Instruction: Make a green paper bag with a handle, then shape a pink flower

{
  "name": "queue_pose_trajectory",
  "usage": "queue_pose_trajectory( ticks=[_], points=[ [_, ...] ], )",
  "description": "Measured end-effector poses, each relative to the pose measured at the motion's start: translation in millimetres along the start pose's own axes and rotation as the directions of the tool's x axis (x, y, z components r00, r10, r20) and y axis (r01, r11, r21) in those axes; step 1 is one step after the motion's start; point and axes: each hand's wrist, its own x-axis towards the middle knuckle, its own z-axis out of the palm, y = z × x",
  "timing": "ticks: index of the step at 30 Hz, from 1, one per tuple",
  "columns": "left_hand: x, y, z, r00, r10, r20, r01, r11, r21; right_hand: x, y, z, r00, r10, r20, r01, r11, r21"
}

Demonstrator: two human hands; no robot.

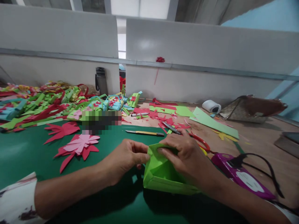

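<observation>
A bright green paper box [161,183], its hollow inside showing, is held just above the green mat [112,205]. My left hand [130,157] pinches its upper left corner between thumb and fingers. Over its back wall curls my right hand [187,152], with the thumb inside and the fingers outside. Past the box lie a yellow utility knife [144,133] and a pair of scissors with red handles [201,141], partly hidden behind my right hand. Red and pink paper flower cutouts [80,144] rest on the mat to the left.
A heap of coloured paper pieces [46,105] fills the back left, near a dark bottle [101,81]. Green sheets [213,123], red scraps [155,115] and a marker [139,114] lie behind. At right are a purple power strip [243,177], a white roll [211,106] and a bag [254,109].
</observation>
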Motion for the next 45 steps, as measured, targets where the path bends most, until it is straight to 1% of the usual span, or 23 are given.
queue_pose_trajectory(
  ticks=[2, 4, 6, 11, 16, 19, 23, 29, 34, 39, 45],
  points=[
    [0.4, -0.5, 0.3, 1.000, -0.012, -0.004, 0.012, 0.999, -0.030, 0.1, -0.1, 0.1, 1.000, 0.009, 0.012, -0.009, 1.000, 0.014],
    [0.5, -0.9, 0.8, 1.000, -0.018, -0.008, 0.018, 0.999, -0.046, -0.1, -0.5, 0.2, 1.000, -0.020, 0.005, 0.020, 1.000, 0.016],
    [0.3, -1.0, 1.4, 1.000, -0.014, -0.017, 0.014, 1.000, -0.025, -0.6, -0.7, 0.5, 0.998, -0.062, -0.005, 0.062, 0.998, 0.006],
    [-0.8, 1.0, 3.2, 0.999, 0.002, -0.051, 0.000, 0.999, 0.045, -2.6, 2.3, 3.7, 0.985, -0.171, -0.035, 0.165, 0.979, -0.118],
    [-2.6, 4.7, 5.6, 0.997, 0.047, -0.060, -0.042, 0.996, 0.078, -4.4, 2.6, 6.4, 0.949, -0.289, -0.129, 0.255, 0.939, -0.229],
    [-4.1, 5.7, 6.8, 0.995, 0.052, -0.085, -0.045, 0.995, 0.086, -5.6, -0.1, 5.5, 0.931, -0.333, -0.150, 0.284, 0.918, -0.277],
    [-5.5, 6.2, 8.6, 0.993, 0.061, -0.103, -0.053, 0.995, 0.086, -8.2, -2.7, 3.6, 0.910, -0.395, -0.129, 0.332, 0.878, -0.345],
    [-5.9, 8.2, 11.8, 0.995, 0.032, -0.094, -0.032, 0.999, 0.003, -11.1, -5.6, -0.7, 0.883, -0.468, -0.026, 0.422, 0.819, -0.390],
    [-7.1, 9.4, 11.6, 0.996, 0.022, -0.086, -0.025, 0.999, -0.031, -10.5, -7.4, -2.5, 0.866, -0.499, -0.016, 0.451, 0.797, -0.402],
    [-7.2, 8.2, 11.4, 0.999, 0.003, -0.052, -0.007, 0.997, -0.074, -9.5, -7.7, -3.0, 0.853, -0.521, 0.004, 0.474, 0.772, -0.424],
    [-7.6, 6.8, 11.5, 0.999, -0.005, -0.051, -0.001, 0.992, -0.127, -11.2, -11.7, -5.8, 0.841, -0.538, 0.059, 0.500, 0.729, -0.467]
  ],
)
